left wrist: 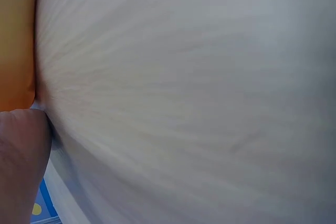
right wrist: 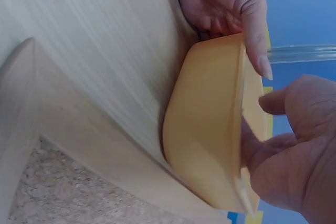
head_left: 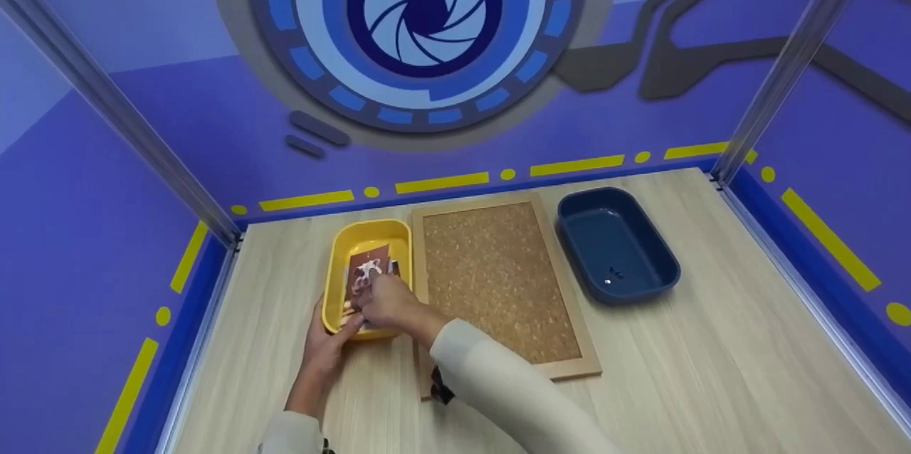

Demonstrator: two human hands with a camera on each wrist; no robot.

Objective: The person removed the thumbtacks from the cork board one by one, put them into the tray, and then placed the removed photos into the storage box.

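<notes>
A yellow rectangular tub (head_left: 332, 276) stands at the left of the table. In it lies a brown picture card (head_left: 379, 255) with a white shape printed on it, over other flat pieces. My left hand (head_left: 327, 347) grips the tub's near left corner, thumb over the rim; the right wrist view shows its fingers against the outer wall. My right hand (head_left: 391, 302) reaches over the rim into the tub, onto the lower part of the card. In the right wrist view, the tub wall (right wrist: 205, 124) hides its fingertips, so I cannot tell whether they pinch the card.
A cork board (head_left: 491, 269) in a wooden frame lies right beside the tub, under the right forearm. Farther right stands a dark blue tub (head_left: 580, 255) with a few small dark bits and a shiny one inside. Blue printed panels (head_left: 455, 155) wall the table's back and sides.
</notes>
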